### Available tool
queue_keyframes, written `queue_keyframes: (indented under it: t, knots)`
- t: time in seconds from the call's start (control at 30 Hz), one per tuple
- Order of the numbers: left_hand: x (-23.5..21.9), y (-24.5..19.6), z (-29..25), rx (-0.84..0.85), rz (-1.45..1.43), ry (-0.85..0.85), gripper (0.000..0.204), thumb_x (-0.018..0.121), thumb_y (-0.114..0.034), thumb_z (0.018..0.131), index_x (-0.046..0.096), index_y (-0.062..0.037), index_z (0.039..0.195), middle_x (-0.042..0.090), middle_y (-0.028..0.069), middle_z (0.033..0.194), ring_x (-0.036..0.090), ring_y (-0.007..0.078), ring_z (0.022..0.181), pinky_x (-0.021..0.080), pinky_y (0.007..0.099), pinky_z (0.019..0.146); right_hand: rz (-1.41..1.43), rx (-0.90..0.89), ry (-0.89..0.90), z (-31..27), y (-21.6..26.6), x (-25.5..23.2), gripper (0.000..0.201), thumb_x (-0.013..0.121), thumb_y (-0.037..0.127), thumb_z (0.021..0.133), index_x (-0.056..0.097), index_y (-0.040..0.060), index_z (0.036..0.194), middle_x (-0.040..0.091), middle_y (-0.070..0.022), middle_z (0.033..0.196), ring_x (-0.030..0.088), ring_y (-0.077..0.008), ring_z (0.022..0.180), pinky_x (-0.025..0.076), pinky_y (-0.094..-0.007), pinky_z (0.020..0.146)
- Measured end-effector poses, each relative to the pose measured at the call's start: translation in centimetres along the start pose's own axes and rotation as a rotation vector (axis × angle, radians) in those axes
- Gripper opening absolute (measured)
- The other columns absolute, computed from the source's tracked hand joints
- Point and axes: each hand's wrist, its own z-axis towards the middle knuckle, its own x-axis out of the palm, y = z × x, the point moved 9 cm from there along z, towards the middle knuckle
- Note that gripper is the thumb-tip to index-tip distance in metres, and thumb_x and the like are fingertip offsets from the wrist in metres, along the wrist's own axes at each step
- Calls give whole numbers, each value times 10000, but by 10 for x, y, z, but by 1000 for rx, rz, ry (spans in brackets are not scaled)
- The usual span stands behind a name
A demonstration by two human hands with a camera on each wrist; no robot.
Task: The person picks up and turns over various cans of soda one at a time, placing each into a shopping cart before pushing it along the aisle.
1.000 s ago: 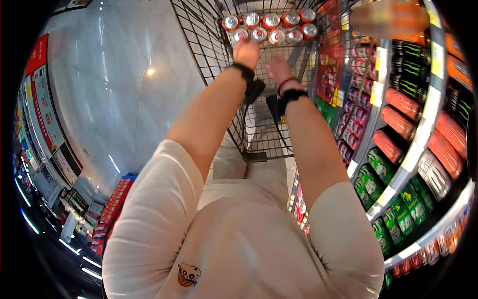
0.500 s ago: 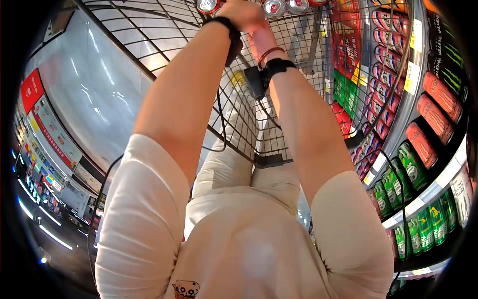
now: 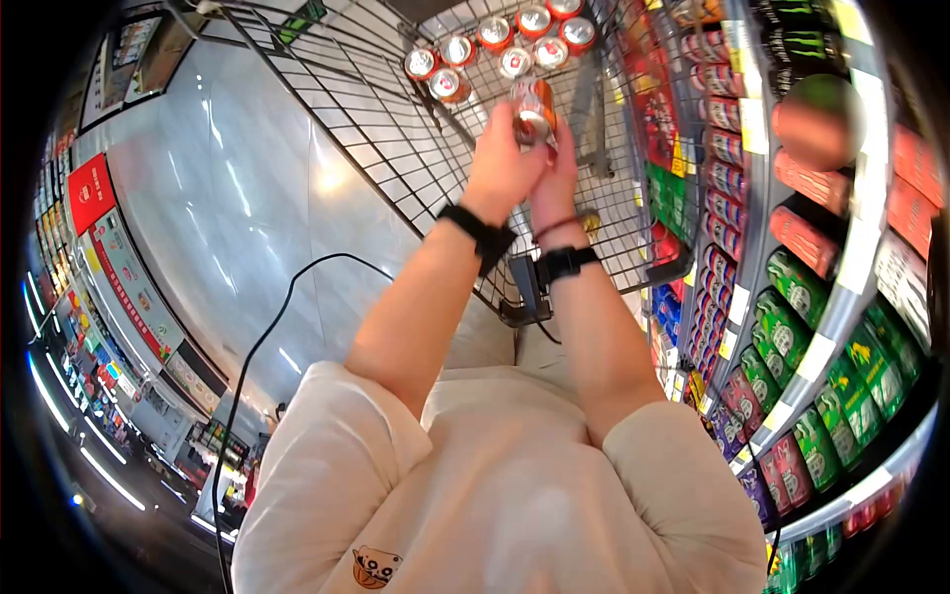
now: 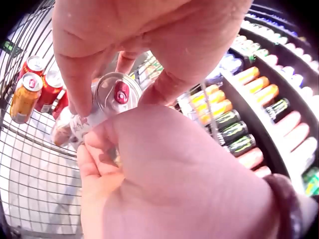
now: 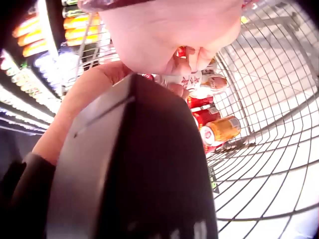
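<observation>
A drink can [image 3: 534,107] with a silver top and red tab is held tilted between both hands, low over the cart. My left hand [image 3: 498,166] grips it, fingers on either side of its top, as the left wrist view shows from close up. Below it, the right hand [image 3: 556,183] has its fingers curled against the can's printed white side [image 5: 192,79]; part of the can is hidden by the hands. Just beyond stand several red and orange cans [image 3: 495,35] in two uneven rows in the wire shopping cart [image 3: 346,158].
On the right, shelves of drinks hold green cans [image 3: 782,327], pink cans [image 3: 807,238] and black cans [image 3: 802,49]. Red and green packaging [image 3: 673,203] shows beside the cart's right side. Grey tiled floor [image 3: 237,198] lies to the left, crossed by a black cable [image 3: 287,297].
The left hand was over the row of standing cans a second ago. It has come back towards the body and meets the right hand, with one can now held between them. The head view has shifted.
</observation>
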Motion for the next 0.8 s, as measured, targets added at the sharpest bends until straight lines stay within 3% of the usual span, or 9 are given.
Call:
queue_keyframes:
  t: [0.07,0.17,0.37,0.43,0.57,0.67,0.7,0.77,0.8]
  knots:
    - [-4,-42,-40,21,-213,32,624,627,49,807,432,4,1398,605,154,1255,653,207,1100,563,338,889,-312,-304,61,-34,51,0,668,615,-61,892,391,112,1498,584,-116,1316,608,-224,1150,520,-348,935]
    - [-30,-127,-103,300,-114,-49,690,635,70,790,444,-18,1447,566,156,1370,585,236,1231,522,351,969,-497,-466,125,-89,139,12,702,688,-44,787,476,70,1447,630,-117,1241,643,-215,1072,513,-343,923]
    - [-88,-293,-225,731,95,-110,723,661,37,715,499,19,1420,523,217,1439,440,368,1391,347,447,1145,-957,-1102,180,-230,336,76,699,856,36,668,580,21,1310,630,-135,1257,641,-238,1100,516,-342,933]
    - [-109,-337,-257,836,54,-164,609,700,-33,725,579,-24,1322,624,168,1344,445,405,1389,325,515,1152,-503,-673,452,-247,354,83,678,862,26,695,577,32,1309,635,-108,1260,626,-190,1143,501,-323,975]
    - [-129,-397,-306,1167,-1,7,739,903,-231,623,590,-110,1281,623,132,1358,390,456,1418,296,606,1151,-56,-536,757,-329,419,119,710,739,8,843,396,0,1464,602,-113,1305,630,-178,1128,522,-314,941]
    - [-129,-440,-345,1309,73,65,936,986,-363,499,588,-113,1309,546,114,1444,378,471,1415,371,578,1121,-127,-424,765,-345,427,114,534,626,50,930,431,14,1426,641,-70,1182,642,-124,1027,528,-280,866]
    - [-129,-450,-355,1356,44,36,847,964,-283,570,591,-108,1310,558,121,1432,393,457,1412,380,555,1122,-90,-301,751,-353,427,114,469,620,61,938,475,8,1381,649,-52,1159,642,-105,1002,526,-272,845]
    - [-127,-456,-362,1416,100,-76,762,925,-192,634,592,-98,1312,578,143,1405,443,445,1383,400,527,1113,-373,-333,683,-379,441,119,255,548,176,1014,591,18,1210,634,5,1052,584,-54,853,476,-254,694]
    - [-128,-464,-366,1411,65,-82,678,890,-141,664,624,-68,1285,606,170,1366,505,438,1335,430,505,1093,-430,-560,658,-380,441,115,241,526,217,1032,597,34,1173,618,17,1018,561,-52,840,461,-251,691]
